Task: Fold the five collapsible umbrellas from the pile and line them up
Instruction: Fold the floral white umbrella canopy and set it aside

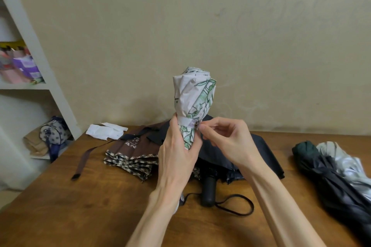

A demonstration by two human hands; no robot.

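Fastening the strap round the floral umbrella.

Gripping it upright at mid-view, above the worktop, with the left hand curled round the lower folds; pinching the snap at 3 o'clock of the roll with the right hand, fingers narrowed on it. Probably needing a firm left squeeze against pleats springing loose, then pulling the strap taut and level and pressing the snap halves squarely together. Lying unfolded beneath: brown umbrella at 8 o'clock, black umbrella at 6 o'clock. Lying at 4 o'clock: rolled pair.
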